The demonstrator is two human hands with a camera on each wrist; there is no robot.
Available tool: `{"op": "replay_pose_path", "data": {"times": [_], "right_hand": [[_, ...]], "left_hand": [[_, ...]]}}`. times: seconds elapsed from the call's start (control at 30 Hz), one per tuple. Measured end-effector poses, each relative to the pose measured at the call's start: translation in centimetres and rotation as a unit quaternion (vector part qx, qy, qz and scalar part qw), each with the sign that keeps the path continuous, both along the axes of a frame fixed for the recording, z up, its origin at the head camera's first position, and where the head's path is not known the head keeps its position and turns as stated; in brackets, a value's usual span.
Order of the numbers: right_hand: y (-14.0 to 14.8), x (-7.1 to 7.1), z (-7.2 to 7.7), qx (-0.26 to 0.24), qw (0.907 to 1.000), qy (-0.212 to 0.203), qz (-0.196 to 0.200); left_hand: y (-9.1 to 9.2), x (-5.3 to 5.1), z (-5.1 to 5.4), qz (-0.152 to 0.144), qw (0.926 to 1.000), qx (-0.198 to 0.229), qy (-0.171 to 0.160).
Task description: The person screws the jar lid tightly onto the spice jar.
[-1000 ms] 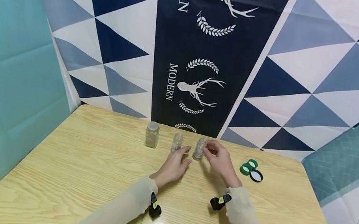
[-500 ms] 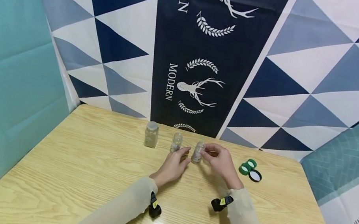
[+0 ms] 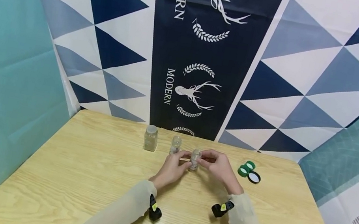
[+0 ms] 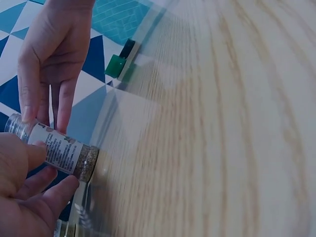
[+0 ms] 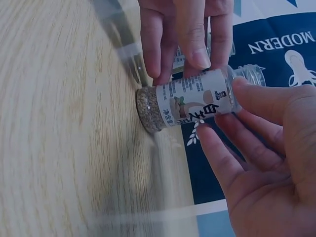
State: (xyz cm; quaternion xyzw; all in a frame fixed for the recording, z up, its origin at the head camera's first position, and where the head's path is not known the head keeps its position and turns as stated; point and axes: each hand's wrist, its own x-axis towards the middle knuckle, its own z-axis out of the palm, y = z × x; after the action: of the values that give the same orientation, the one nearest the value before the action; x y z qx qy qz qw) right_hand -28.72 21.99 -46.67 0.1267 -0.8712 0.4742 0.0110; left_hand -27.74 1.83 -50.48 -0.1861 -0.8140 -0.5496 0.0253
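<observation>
An uncapped clear spice jar [image 3: 194, 160] with pale seed-like grains and a printed label stands near the table's back, between both hands. My right hand [image 3: 220, 169] pinches it near the threaded neck; the thumb and fingertips of that grip show in the right wrist view on the jar [image 5: 190, 101]. From the other side my left hand [image 3: 171, 169] reaches it with fingers fairly straight. In the left wrist view its thumb overlaps the label and its fingers lie by the base; firm contact is unclear. Just behind that hand stands a second clear jar [image 3: 176, 143], partly hidden.
A larger square-sided jar [image 3: 150, 139] stands at the back left. To the right lie a green ring-shaped cap [image 3: 243, 171], another green cap [image 3: 250, 165] and a black cap [image 3: 254, 177]. A patterned cloth [image 3: 196, 59] hangs behind the wooden table [image 3: 89, 176].
My right hand has brought the spice jar nearer to me and slightly left. The jar now meets the left hand's fingertips, where a gap was before. The head view has shifted slightly.
</observation>
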Motion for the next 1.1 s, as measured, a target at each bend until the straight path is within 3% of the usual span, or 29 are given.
{"op": "replay_pose_path", "data": {"times": [0.37,0.6,0.83,1.1], "right_hand": [[-0.5,0.5,-0.8,-0.034,0.9989,-0.014,0.031],[-0.9,1.3,-1.4,-0.085,0.9947,-0.050,0.032],[-1.3,2.2,-1.4,-0.079,0.9957,-0.037,0.031],[-1.1,2.7,-1.1,-0.061,0.9972,-0.023,0.037]], "left_hand": [[-0.7,0.7,-0.7,0.020,0.9997,-0.005,-0.011],[-1.5,0.7,-0.6,0.010,0.9999,-0.011,-0.001],[-2.3,1.2,-0.3,0.007,0.9995,-0.032,0.000],[-2.3,1.7,0.1,-0.009,0.9997,-0.015,-0.020]]}}
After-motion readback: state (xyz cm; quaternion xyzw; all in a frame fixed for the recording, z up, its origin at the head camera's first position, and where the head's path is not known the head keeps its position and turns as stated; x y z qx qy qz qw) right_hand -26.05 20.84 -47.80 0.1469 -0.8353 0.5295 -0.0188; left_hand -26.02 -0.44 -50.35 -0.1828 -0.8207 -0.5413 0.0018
